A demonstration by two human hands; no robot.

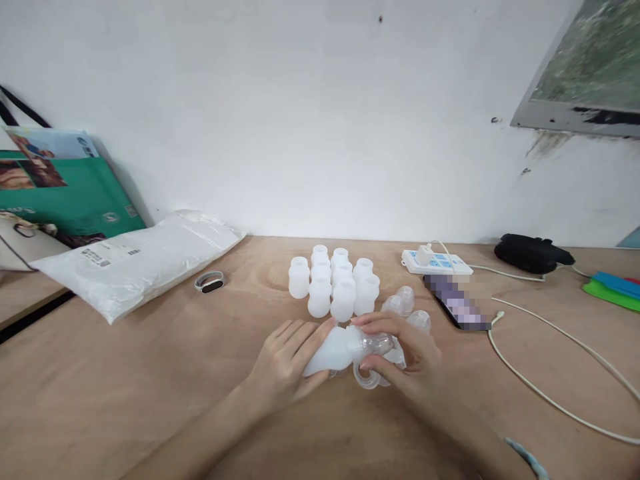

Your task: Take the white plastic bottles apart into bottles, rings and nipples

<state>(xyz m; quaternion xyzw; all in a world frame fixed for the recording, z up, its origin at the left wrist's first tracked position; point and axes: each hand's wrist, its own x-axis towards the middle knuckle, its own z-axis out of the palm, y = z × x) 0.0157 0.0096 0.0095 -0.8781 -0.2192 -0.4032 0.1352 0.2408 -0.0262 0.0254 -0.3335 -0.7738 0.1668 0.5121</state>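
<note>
My left hand (290,353) is wrapped round the body of a milky-white plastic bottle (330,353), tilted onto its side above the table. Around the bottle's neck end, my right hand (405,347) grips a clear cap (379,344) between thumb and fingers. The cap touches the neck; whether it is fastened I cannot tell. Below the cap lies a clear curved piece (367,378), partly hidden by my right hand. Just beyond my hands stand several upright white bottles (343,300) with open necks. Clear domed caps (419,321) lie to their right.
On the wooden table (150,380), a white plastic parcel (150,253) and a fitness band (209,282) lie left. To the right are a phone (456,303), a power strip (437,262), a white cable (545,398) and a black pouch (531,253). A wall (320,133) stands behind.
</note>
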